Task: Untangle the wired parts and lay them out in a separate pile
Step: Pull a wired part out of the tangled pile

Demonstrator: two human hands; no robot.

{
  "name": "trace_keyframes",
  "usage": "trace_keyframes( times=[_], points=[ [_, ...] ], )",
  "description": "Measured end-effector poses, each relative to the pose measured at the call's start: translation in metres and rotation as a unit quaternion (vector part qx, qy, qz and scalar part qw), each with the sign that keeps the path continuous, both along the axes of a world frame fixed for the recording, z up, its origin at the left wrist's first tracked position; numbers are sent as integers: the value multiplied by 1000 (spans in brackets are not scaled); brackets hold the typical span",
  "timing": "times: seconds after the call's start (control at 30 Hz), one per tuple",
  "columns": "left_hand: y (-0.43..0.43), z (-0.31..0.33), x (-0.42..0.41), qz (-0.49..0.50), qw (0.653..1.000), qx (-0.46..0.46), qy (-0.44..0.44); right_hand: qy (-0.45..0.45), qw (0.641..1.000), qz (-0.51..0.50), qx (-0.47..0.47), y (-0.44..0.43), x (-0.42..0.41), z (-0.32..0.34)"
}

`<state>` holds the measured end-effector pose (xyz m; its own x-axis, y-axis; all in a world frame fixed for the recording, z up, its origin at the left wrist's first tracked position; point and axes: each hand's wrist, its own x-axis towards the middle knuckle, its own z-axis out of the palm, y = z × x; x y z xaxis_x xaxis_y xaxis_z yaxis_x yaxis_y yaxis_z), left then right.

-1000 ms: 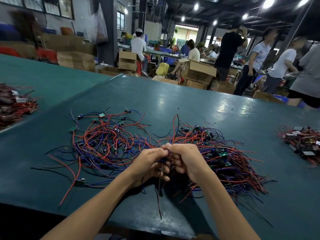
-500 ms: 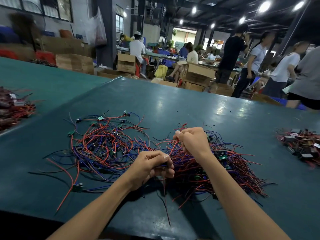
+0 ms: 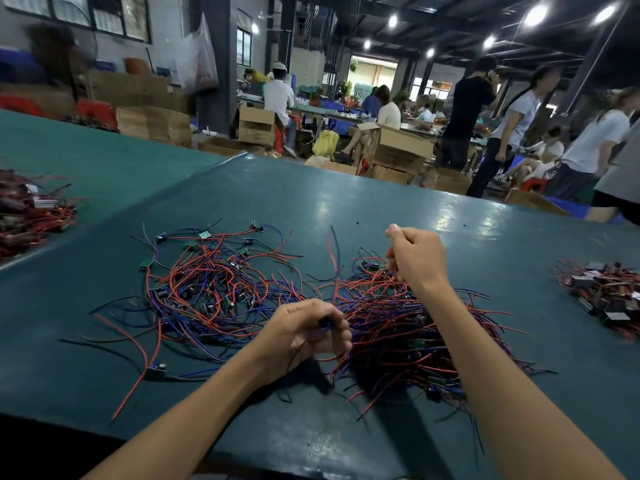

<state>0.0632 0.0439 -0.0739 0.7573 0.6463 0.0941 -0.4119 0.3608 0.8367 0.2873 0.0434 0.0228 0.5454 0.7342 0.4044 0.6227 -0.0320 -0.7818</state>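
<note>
1. The left hand (image 3: 304,336) sits low at the near edge of the tangled pile (image 3: 398,341) of red and blue wired parts, its fingers (image 3: 332,332) pinching a dark part and its wires.
2. Just left, the spread-out pile (image 3: 207,282) lies loose on the table (image 3: 311,202).
3. The right hand (image 3: 417,258) is raised over the tangle's far side, fingers curled tight. I cannot tell whether they hold a wire.
4. Well apart to the right lies another wire heap (image 3: 602,292).

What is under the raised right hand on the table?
The dense tangle of red and blue wires with small parts lies under the right hand. What this hand pinches, and the wires beneath the forearm, are hidden.
</note>
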Motion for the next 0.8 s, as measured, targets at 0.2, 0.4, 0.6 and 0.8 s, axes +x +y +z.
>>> trace_keyframes(
  times=[0.2,0.4,0.6,0.8],
  points=[
    [8,8,-6,64,993,-90,-52,12,994,109,-22,-46,-60,-23],
    [12,4,-3,113,990,-84,-17,49,962,245,-109,-60,-105,-55],
    [15,-3,1,117,993,-30,1,210,944,227,-113,-56,-114,-61],
    [12,-6,3,96,995,-9,20,340,902,250,-87,-58,-117,-54]
  ],
)
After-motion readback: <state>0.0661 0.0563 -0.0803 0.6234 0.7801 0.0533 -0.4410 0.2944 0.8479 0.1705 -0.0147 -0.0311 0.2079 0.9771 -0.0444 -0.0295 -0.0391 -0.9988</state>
